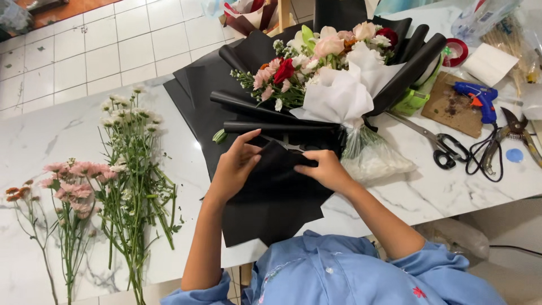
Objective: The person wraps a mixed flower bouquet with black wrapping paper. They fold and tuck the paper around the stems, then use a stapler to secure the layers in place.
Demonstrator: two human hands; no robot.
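At frame centre, the left hand (234, 166) and right hand (324, 169) each pinch the matte black wrapping sheet (271, 203), folding it flat against the white marble table (51, 135) below the paper-wrapped pink and red flower bouquet (322, 68).

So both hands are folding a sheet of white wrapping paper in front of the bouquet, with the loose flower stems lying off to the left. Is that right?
Not quite: the sheet is black, not white. The head view shows the left hand and right hand folding a black wrapping sheet in front of the bouquet, with the loose flower stems off to the left.

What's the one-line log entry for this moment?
left hand: pinching black wrapping sheet | right hand: pressing same sheet | bouquet: lying beyond | scissors: right
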